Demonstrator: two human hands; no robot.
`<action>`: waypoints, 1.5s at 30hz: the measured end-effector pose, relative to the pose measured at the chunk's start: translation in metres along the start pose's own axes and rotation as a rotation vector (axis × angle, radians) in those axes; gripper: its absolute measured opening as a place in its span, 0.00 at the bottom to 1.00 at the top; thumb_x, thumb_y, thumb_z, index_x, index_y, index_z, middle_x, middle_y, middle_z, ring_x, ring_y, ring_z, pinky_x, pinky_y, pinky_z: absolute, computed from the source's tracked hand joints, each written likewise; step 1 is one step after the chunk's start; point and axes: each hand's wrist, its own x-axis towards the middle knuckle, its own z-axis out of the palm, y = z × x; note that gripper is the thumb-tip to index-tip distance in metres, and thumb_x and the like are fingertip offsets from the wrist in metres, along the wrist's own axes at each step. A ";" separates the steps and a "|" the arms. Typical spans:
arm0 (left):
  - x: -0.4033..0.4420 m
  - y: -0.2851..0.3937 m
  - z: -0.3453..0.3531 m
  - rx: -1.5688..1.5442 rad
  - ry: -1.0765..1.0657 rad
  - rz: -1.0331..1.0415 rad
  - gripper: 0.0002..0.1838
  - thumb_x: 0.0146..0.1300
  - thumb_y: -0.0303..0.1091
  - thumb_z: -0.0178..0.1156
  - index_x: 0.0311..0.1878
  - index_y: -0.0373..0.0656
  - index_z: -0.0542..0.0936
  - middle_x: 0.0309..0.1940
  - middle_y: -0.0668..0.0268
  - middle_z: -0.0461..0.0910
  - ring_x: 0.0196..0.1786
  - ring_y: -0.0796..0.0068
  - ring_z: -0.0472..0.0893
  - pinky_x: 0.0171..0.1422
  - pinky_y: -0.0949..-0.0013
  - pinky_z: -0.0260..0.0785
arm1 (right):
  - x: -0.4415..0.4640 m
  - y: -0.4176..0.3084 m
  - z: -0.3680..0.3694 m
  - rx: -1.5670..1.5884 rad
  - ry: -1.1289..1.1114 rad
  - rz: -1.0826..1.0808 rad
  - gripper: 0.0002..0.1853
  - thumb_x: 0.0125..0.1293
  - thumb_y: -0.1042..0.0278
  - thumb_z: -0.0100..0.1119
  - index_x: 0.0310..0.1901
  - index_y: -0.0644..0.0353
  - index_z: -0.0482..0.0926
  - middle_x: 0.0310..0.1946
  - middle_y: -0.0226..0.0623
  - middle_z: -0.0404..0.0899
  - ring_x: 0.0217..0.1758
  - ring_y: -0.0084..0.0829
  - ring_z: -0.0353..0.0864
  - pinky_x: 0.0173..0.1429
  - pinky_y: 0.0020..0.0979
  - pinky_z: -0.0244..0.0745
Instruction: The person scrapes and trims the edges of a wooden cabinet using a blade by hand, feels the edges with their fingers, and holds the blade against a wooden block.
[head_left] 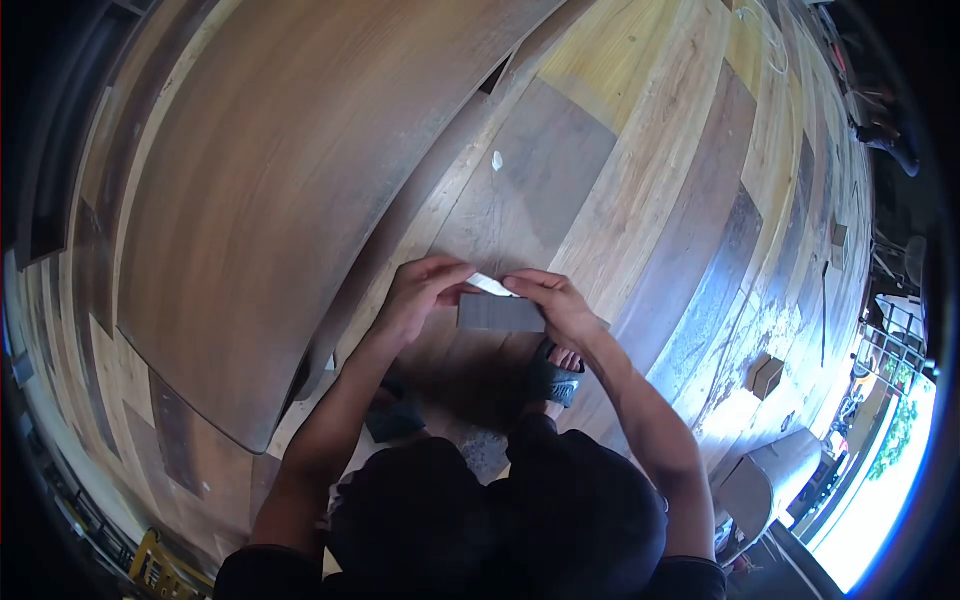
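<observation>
A small white piece (pixel 492 286) is held between the fingertips of both hands, above the person's feet. My left hand (pixel 425 292) pinches its left end, and my right hand (pixel 556 302) has thumb and fingers closed at its right end. Just below the white piece is a grey-brown block (pixel 500 313), its right end against my right hand; which fingers bear it is hidden. A large curved wooden panel (pixel 290 190) stands to the left of my left hand.
Wood-plank flooring (pixel 640 220) spreads around. A small white scrap (pixel 497 160) lies ahead. At right are a small brown box (pixel 765 377), a larger cardboard-like piece (pixel 770 480) and a metal rack (pixel 895 335). A yellow object (pixel 165 570) sits lower left.
</observation>
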 end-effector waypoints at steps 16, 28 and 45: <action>-0.082 -0.033 -0.007 0.124 0.218 -0.010 0.10 0.72 0.32 0.71 0.48 0.33 0.89 0.39 0.60 0.91 0.42 0.71 0.89 0.54 0.67 0.80 | -0.013 -0.036 0.009 -0.866 -0.715 -0.117 0.30 0.74 0.69 0.70 0.71 0.58 0.64 0.30 0.31 0.81 0.37 0.25 0.77 0.47 0.29 0.72; -0.063 -0.030 0.012 0.033 0.323 -0.028 0.10 0.72 0.30 0.72 0.50 0.34 0.90 0.40 0.62 0.91 0.45 0.77 0.88 0.58 0.70 0.79 | -0.075 -0.090 -0.069 -1.125 -0.708 0.069 0.36 0.72 0.64 0.72 0.74 0.62 0.62 0.40 0.41 0.90 0.42 0.33 0.88 0.51 0.34 0.79; -0.125 -0.026 -0.022 0.957 -0.154 0.777 0.06 0.62 0.45 0.78 0.42 0.63 0.95 0.56 0.71 0.81 0.61 0.65 0.78 0.70 0.57 0.67 | 0.001 0.036 0.015 -0.118 -0.619 0.220 0.22 0.78 0.73 0.60 0.70 0.70 0.77 0.61 0.44 0.86 0.63 0.34 0.85 0.68 0.31 0.77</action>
